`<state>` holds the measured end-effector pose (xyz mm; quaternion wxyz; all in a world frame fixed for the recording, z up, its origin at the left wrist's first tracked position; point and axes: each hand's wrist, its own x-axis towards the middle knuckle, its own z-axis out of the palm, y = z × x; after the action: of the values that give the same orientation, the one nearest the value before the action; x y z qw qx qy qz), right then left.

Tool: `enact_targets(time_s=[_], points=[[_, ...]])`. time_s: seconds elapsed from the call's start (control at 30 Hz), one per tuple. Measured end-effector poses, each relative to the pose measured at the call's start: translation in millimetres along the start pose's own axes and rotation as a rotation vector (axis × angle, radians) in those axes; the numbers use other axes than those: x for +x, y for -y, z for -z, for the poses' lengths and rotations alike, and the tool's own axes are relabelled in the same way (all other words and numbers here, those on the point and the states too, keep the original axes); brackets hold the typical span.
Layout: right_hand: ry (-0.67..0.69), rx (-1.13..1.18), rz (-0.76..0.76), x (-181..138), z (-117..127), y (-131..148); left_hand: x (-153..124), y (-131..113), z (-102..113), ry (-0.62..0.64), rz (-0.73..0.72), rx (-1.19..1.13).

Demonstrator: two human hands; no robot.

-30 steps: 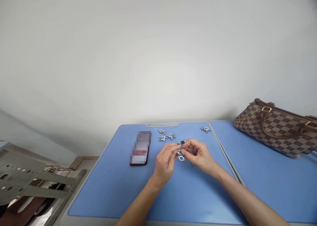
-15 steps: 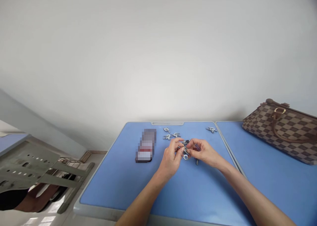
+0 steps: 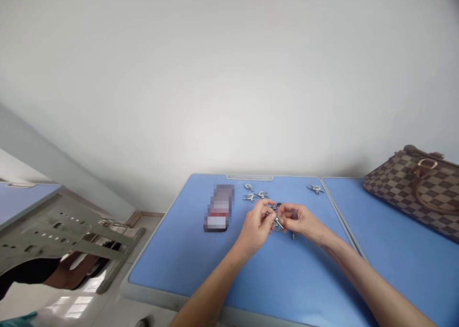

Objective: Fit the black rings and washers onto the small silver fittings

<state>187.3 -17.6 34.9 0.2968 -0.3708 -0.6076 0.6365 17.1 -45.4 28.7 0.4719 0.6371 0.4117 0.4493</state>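
Note:
My left hand (image 3: 255, 227) is closed, pinching a small silvery metal part (image 3: 278, 223) between thumb and fingers. Against the same part, the fingers of my right hand (image 3: 301, 220) are closed from the other side. A slim purplish rod (image 3: 294, 214) shows at my right hand's fingers, and a metal end (image 3: 293, 236) sticks out below; whether they are one piece I cannot tell. Just beyond the fingertips is a dark and silvery piece (image 3: 276, 206), partly hidden. Similar metal parts (image 3: 262, 194) lie in a loose group behind my left hand.
Another metal part (image 3: 315, 189) lies at the back right of the blue table (image 3: 186, 255). A blurred-out flat object (image 3: 219, 207) is on the left. On the adjoining table rests a checkered handbag (image 3: 412, 188). A person's leg (image 3: 68, 269) shows by the chair (image 3: 43, 241) at left.
The view has shifted, so the table and hands sit slightly further right. Both hands stay together, and the silvery part between them is turned, its shaft now pointing toward the lower right.

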Motion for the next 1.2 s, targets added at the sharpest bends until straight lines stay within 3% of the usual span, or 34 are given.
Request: enact_targets(time_s=[0.3,0.63,0.9,1.2], points=[[-0.041,-0.011,-0.03,2.3,-1.2,0.8,5.3,12.7,-0.2,0.04,0.069,-0.129],[-0.026,-0.043,-0.038,5.4,4.7,-10.5,9.5,19.4,4.7,0.078,0.216,-0.074],[0.035,-0.058,-0.049,1.9,3.8,-2.3,11.1,22.7,5.0,0.216,0.25,-0.018],[0.07,0.059,-0.088,0.3,0.8,-5.0,7.3,16.1,1.7,0.074,0.163,0.077]])
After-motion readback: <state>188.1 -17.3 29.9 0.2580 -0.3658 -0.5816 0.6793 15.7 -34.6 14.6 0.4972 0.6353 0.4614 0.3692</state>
